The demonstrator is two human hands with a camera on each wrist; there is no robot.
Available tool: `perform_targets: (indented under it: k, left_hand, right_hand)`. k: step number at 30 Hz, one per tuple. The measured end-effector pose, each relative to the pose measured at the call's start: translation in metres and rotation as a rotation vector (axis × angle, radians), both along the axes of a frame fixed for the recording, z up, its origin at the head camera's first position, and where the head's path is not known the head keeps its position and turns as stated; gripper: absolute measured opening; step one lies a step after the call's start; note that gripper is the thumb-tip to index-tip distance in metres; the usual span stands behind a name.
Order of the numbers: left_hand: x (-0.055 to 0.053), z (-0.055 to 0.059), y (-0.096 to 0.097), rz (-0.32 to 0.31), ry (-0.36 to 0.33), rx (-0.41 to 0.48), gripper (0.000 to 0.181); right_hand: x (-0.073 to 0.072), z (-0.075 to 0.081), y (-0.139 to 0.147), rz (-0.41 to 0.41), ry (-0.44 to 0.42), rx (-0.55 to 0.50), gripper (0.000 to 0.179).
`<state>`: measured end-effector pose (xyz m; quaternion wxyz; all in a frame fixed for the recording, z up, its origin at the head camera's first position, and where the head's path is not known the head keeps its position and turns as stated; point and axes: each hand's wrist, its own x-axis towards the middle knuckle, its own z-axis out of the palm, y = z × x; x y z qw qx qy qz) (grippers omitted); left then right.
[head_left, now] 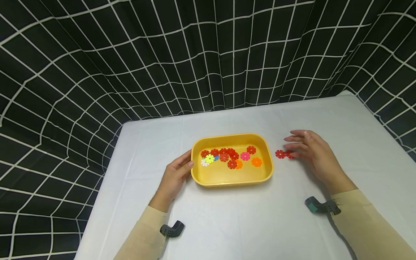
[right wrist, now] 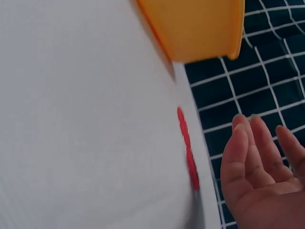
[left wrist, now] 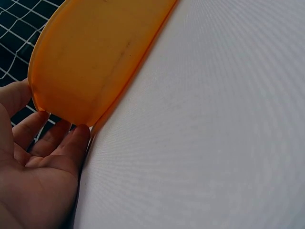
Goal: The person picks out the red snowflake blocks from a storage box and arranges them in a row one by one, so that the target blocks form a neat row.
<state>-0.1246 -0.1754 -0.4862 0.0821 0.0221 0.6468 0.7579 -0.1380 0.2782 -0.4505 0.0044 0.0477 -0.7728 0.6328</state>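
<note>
A yellow plastic tray (head_left: pixel 232 183) stands on the white table with several flower-shaped discs (head_left: pixel 224 156) in it, mostly red, some orange, pink, yellow, white and blue. My left hand (head_left: pixel 175 175) holds the tray's left end. Its thumb is at the rim and its other fingers touch the outer wall (left wrist: pixel 86 62). To the right of the tray, two red flower-shaped discs (head_left: pixel 280 154) lie flat, close together on the cloth. Over them hovers my right hand (head_left: pixel 313 153), its fingers loosely bent and nothing held. In the right wrist view the red discs (right wrist: pixel 187 148) appear edge-on beside the hand.
A white cloth (head_left: pixel 227 220) covers the table. Black curtains with a white grid (head_left: pixel 201 61) hang behind the far edge and along both sides. A dark wrist-worn device (head_left: pixel 172 229) sits at the left sleeve, another device (head_left: pixel 320 206) at the right.
</note>
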Motion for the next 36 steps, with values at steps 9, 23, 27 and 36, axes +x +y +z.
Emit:
perform_targets:
  k: [9,23,27,36]
  left_hand:
    - [-0.001,0.0,-0.002,-0.013,0.015,-0.017,0.048]
    - [0.0,-0.001,-0.002,-0.004,0.0,-0.008,0.047]
    - [0.0,-0.001,-0.002,-0.008,0.005,-0.011,0.047]
    - [-0.001,-0.001,-0.002,-0.011,0.009,-0.001,0.048]
  right_hand:
    - [0.005,0.018,-0.016,0.144,0.053,-0.21,0.05]
    - [0.003,0.039,-0.061,0.309,0.06,-0.238,0.049]
    - [-0.001,0.04,-0.076,0.36,0.075,-0.259,0.048]
    - [-0.009,0.035,-0.107,0.414,0.055,-0.209,0.046]
